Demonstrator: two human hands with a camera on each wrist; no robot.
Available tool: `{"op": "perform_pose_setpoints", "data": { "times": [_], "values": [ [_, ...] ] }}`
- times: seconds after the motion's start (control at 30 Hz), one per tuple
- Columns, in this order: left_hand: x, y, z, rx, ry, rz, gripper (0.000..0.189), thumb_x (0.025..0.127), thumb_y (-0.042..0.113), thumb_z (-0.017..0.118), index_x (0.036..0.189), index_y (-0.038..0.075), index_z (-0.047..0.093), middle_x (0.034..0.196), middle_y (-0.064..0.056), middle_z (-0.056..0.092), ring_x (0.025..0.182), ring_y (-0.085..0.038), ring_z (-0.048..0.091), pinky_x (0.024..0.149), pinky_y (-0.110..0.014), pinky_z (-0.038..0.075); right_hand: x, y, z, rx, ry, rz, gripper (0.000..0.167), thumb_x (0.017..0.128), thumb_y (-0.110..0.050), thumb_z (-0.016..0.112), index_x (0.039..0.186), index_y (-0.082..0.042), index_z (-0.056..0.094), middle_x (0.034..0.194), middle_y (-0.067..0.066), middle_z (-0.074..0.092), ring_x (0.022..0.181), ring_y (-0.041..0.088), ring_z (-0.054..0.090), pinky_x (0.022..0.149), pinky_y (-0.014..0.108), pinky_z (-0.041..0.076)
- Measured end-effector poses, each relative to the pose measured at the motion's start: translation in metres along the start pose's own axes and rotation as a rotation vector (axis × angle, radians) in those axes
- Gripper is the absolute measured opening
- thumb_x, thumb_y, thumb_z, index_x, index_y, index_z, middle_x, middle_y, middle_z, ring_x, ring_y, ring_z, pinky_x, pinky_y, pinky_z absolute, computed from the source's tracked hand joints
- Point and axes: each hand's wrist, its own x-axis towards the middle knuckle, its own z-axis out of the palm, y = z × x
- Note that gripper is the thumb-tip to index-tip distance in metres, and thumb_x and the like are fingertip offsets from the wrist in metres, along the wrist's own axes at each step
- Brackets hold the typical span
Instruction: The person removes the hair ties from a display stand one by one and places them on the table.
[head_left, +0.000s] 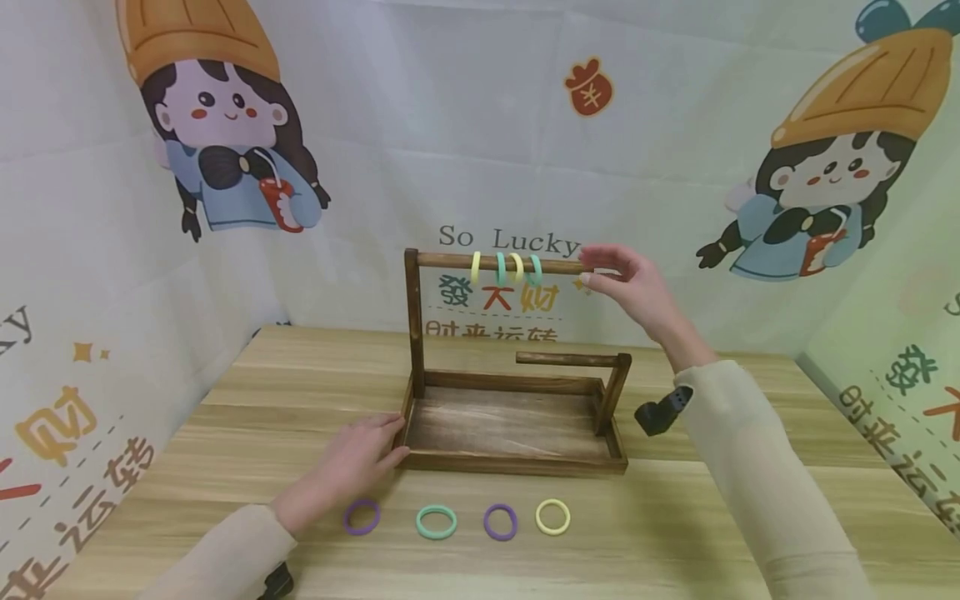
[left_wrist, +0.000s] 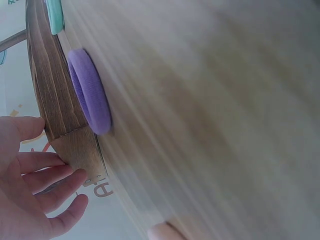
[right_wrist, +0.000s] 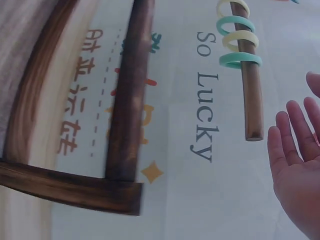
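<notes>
A dark wooden rack has a shallow tray (head_left: 517,461), a tall post on the left with an upper rod (head_left: 442,260), and a short post on the right with a lower rod (head_left: 562,359). Four rings would exceed counting, so several yellow and green rings (right_wrist: 239,42) hang on the upper rod. My left hand (head_left: 360,454) touches the tray's front left corner, fingers against its end wall (left_wrist: 80,155). Beside the upper rod's free end is my right hand (head_left: 630,283), fingers extended and holding nothing. In the right wrist view, its palm (right_wrist: 305,180) shows bare.
In front of the tray lie a purple ring (head_left: 362,533), a green ring (head_left: 437,535), another purple ring (head_left: 501,537) and a yellow ring (head_left: 552,532) in a row on the wooden table (head_left: 262,400). A printed cloth (head_left: 450,108) hangs behind and at both sides.
</notes>
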Motion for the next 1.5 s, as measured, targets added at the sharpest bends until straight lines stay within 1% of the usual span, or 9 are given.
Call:
{"op": "perform_pose_setpoints", "data": {
  "times": [0.17,0.37,0.47,0.57,0.7,0.9,1.1,1.4,1.5],
  "values": [
    [0.000,0.000,0.000,0.002,-0.005,0.001,0.044,0.084,0.023,0.060,0.111,-0.010,0.053,0.116,-0.023,0.051,0.105,-0.038,0.048,0.087,-0.048,0.040,0.016,-0.009,0.003,-0.086,-0.052,0.026,0.047,0.083,-0.019,0.063,0.124,-0.002,0.047,0.123,0.011,0.048,0.109,0.026,0.047,0.090,0.036,0.039],
    [0.000,0.002,-0.002,0.000,-0.004,-0.005,0.044,0.084,0.023,0.060,0.112,-0.010,0.053,0.117,-0.023,0.051,0.105,-0.038,0.048,0.087,-0.048,0.040,0.029,-0.009,0.008,-0.136,-0.146,0.040,0.047,0.082,-0.015,0.063,0.125,-0.004,0.046,0.126,0.009,0.045,0.113,0.027,0.042,0.088,0.038,0.040],
    [0.000,0.003,-0.003,-0.001,-0.004,-0.008,0.043,0.083,0.022,0.061,0.112,-0.010,0.053,0.116,-0.022,0.051,0.105,-0.038,0.048,0.087,-0.049,0.040,0.034,-0.009,0.012,-0.172,-0.182,0.039,0.047,0.082,-0.013,0.063,0.126,-0.006,0.046,0.127,0.009,0.045,0.113,0.026,0.041,0.087,0.039,0.040],
    [0.000,0.003,-0.002,0.003,-0.001,-0.010,0.044,0.083,0.022,0.061,0.112,-0.010,0.053,0.116,-0.022,0.052,0.105,-0.037,0.049,0.087,-0.048,0.040,0.038,-0.010,0.015,-0.198,-0.214,0.024,0.048,0.082,-0.010,0.063,0.126,-0.004,0.046,0.127,0.012,0.044,0.113,0.026,0.041,0.089,0.039,0.038],
    [-0.001,0.002,-0.002,0.006,-0.001,-0.005,0.044,0.083,0.023,0.061,0.112,-0.009,0.053,0.116,-0.022,0.052,0.105,-0.037,0.049,0.087,-0.048,0.040,0.043,-0.010,0.019,-0.230,-0.243,0.004,0.048,0.081,-0.005,0.062,0.126,0.000,0.045,0.126,0.017,0.044,0.114,0.029,0.040,0.091,0.040,0.037],
    [-0.001,0.001,-0.001,0.003,0.001,0.001,0.044,0.084,0.023,0.060,0.112,-0.009,0.053,0.117,-0.022,0.051,0.106,-0.037,0.048,0.087,-0.048,0.040,0.047,-0.011,0.026,-0.333,-0.294,0.002,0.050,0.080,-0.004,0.061,0.127,0.000,0.043,0.125,0.016,0.044,0.115,0.027,0.040,0.089,0.039,0.039],
    [-0.001,0.002,-0.002,0.003,-0.002,0.006,0.044,0.084,0.023,0.060,0.112,-0.009,0.053,0.117,-0.022,0.051,0.106,-0.037,0.048,0.086,-0.049,0.040,0.047,-0.008,0.028,-0.370,-0.316,-0.010,0.049,0.079,-0.001,0.059,0.126,0.001,0.043,0.122,0.015,0.046,0.113,0.026,0.041,0.090,0.039,0.038],
    [-0.001,0.002,-0.001,0.005,-0.004,-0.009,0.044,0.084,0.023,0.060,0.113,-0.008,0.053,0.118,-0.021,0.051,0.106,-0.037,0.048,0.085,-0.050,0.040,0.049,-0.007,0.032,-0.392,-0.325,0.017,0.055,0.074,0.003,0.061,0.126,-0.002,0.043,0.117,0.010,0.050,0.102,0.023,0.047,0.085,0.038,0.041],
    [0.000,0.002,-0.001,0.003,-0.003,-0.017,0.044,0.084,0.023,0.060,0.113,-0.009,0.053,0.117,-0.022,0.051,0.106,-0.037,0.048,0.085,-0.051,0.040,0.049,-0.006,0.034,-0.401,-0.316,0.022,0.055,0.074,0.003,0.061,0.127,-0.003,0.044,0.117,0.010,0.050,0.101,0.023,0.048,0.084,0.038,0.041]
  ]
}}
